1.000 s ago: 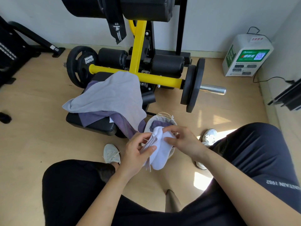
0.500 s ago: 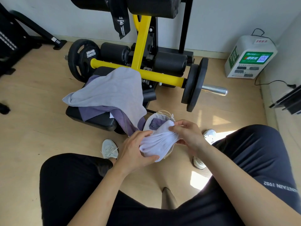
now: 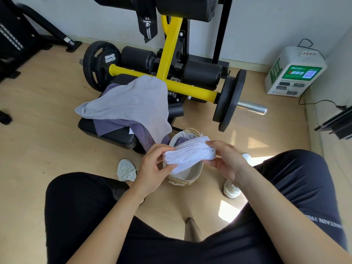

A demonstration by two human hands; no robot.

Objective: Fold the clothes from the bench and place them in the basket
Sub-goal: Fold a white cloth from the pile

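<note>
Left fingers (image 3: pixel 164 149): curling over the left end of the white cloth (image 3: pixel 188 155), with the thumb pressing from below, so the left hand (image 3: pixel 152 166) is gripping it.
Right fingers (image 3: pixel 216 144): pinching the cloth's right end, with the right hand (image 3: pixel 228 162) closing round that end.
White cloth: being held as a folded, layered bundle stretched between the two hands, hanging in the air right above the basket (image 3: pixel 187 178) and not resting in it.
Basket: standing on the floor between the person's white shoes (image 3: pixel 125 169), just beside the bench's near right corner; a dark folded piece (image 3: pixel 180 140) is lying inside against its far wall.
Bench (image 3: pixel 116 137): carrying a grey towel (image 3: pixel 129 100) that is draping across most of the pad and hanging over its near edge.
Purple garment (image 3: pixel 119 124): lying under the towel, with one part trailing off the bench's near right corner towards the basket.
Further out: a yellow bar (image 3: pixel 192 90) with black weight plates (image 3: pixel 229 101) is crossing behind the bench, and a white box (image 3: pixel 295 71) is sitting on the floor by the wall.
</note>
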